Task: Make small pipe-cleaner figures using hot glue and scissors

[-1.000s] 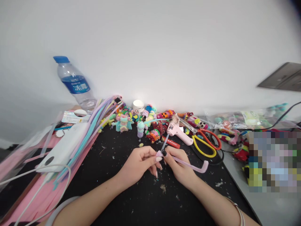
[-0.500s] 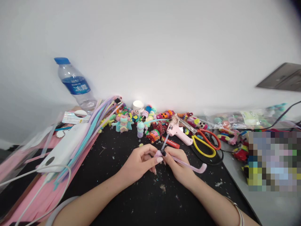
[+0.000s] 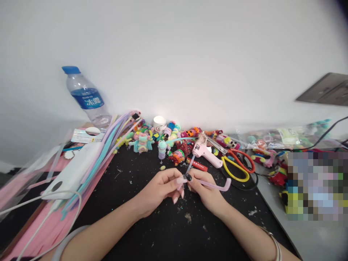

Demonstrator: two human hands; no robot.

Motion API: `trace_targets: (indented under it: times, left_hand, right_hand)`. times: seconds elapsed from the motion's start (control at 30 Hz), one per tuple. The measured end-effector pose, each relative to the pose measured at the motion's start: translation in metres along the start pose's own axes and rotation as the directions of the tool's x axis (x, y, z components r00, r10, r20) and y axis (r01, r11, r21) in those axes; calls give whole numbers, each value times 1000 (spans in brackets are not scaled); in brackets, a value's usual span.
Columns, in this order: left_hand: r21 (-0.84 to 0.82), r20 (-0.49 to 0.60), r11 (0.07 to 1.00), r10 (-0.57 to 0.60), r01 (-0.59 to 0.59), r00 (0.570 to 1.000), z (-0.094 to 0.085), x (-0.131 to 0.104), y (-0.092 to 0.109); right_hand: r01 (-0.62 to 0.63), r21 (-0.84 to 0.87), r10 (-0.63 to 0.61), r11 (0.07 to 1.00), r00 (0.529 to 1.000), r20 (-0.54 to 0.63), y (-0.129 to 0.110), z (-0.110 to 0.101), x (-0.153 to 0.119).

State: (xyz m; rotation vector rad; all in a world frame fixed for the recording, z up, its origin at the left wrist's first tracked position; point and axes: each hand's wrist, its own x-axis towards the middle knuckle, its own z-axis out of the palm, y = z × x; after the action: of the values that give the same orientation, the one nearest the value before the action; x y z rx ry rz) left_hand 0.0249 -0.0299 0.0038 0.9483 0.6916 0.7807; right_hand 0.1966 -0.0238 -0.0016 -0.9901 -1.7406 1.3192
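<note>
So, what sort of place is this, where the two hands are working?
Probably a craft work table against a wall: a pink glue gun, scissors with yellow and red handles, and a bundle of pastel fuzzy stems lie around the hands. Whether home or workshop, I cannot tell.

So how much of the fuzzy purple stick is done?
One end of the purple stick looks bunched up already. The left hand and right hand pinch around that part now. The long piece with the bent tip sticks out loose, so that seems left. The hands hide exactly how much is done.
</note>
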Motion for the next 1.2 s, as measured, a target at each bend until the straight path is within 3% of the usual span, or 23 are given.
trace_targets:
  times: [0.07,0.13,0.23,0.37,0.53,0.63,0.87,1.03,1.2]
  left_hand:
    - [-79,53,994,-66,70,996,0,-1,-1]
    - [-67,43,996,-60,63,997,0,0,-1]
    - [141,-58,989,58,-50,997,-1,1,0]
    - [494,-189,864,222,-103,957,0,0,-1]
    - [700,-207,705,357,-118,911,3,-3,-2]
    - [646,-213,754,326,-118,921,2,-4,-2]
    - [351,-256,935,150,-53,955,1,0,-3]
    - [256,-225,967,67,-7,972,1,1,2]
    - [242,-197,970,88,-38,976,0,1,4]
  right_hand:
    - [-14,21,13,1000,1000,9,1,0,0]
    - [-13,13,13,1000,1000,-7,3,0,0]
    - [5,-26,-7,1000,996,-89,3,-1,0]
    - [16,-113,-31,993,990,-137,1,-1,0]
    - [40,-200,-58,979,995,-85,-4,1,0]
    - [40,-239,-57,970,996,-64,-4,2,0]
    - [61,-282,-78,957,996,-50,-3,2,0]
    - [61,-283,-78,957,996,-48,-2,3,-1]
    - [62,-280,-77,958,996,-45,-2,1,0]
